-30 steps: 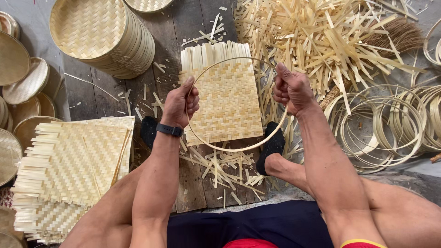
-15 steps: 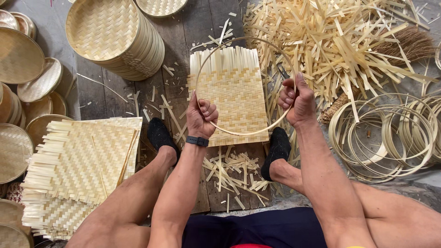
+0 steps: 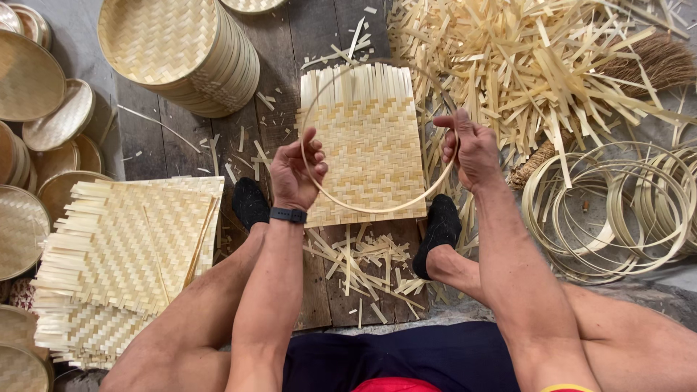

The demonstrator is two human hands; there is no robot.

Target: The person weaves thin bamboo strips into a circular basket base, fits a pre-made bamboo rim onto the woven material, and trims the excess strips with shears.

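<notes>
Both hands grip one thin bamboo hoop [image 3: 377,207] over the woven mat [image 3: 370,145]: left hand [image 3: 296,173] closed on its left arc, right hand [image 3: 472,149] on its right; hoop not yet fixed to that mat, edges untrimmed; left of the mat, one mat stack [image 3: 123,254]; right, several spare hoops [image 3: 617,210]; upper left, one finished tray stack [image 3: 181,51].

Bare dark wooden floorboards [image 3: 287,54] at upper centre leave a narrow free lane between the tall stack of round woven bamboo trays [image 3: 181,54] at upper left and the heap of loose pale bamboo strips [image 3: 537,65] at upper right. Coiled thin bamboo hoops [image 3: 617,210] crowd the right edge; stacked square woven bamboo mats [image 3: 123,254] block the lower left.
</notes>
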